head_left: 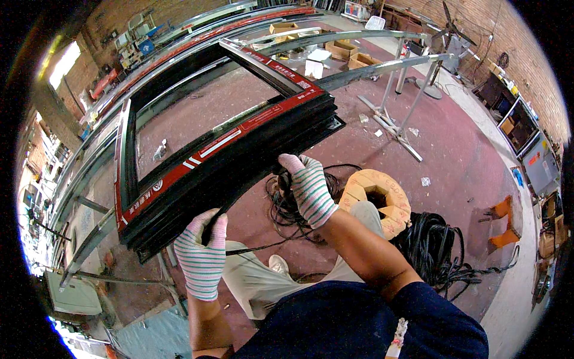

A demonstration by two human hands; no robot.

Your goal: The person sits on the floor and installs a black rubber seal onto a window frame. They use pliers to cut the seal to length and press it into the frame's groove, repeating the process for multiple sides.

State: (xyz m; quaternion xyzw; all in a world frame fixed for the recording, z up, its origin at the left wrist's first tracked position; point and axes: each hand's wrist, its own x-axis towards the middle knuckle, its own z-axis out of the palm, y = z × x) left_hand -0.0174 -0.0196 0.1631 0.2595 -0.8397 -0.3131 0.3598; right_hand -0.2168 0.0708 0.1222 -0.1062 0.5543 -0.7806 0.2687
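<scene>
A stack of black window frames with red protective film rests on metal rails in front of me. My left hand, in a striped white knit glove, is closed on a thin black rubber sealing strip below the stack's near left side. My right hand, gloved the same way, is closed near the stack's near edge, with black strip at its fingers. What lies inside both grips is partly hidden. From my left hand the strip trails right, across my legs, toward loose black coils on the floor.
A tan wrapped ring-shaped roll stands beside my knee. Right of it lies a heap of black strip, then an orange stool. Metal rails on legs run behind the frames. Cardboard boxes and a fan are farther back.
</scene>
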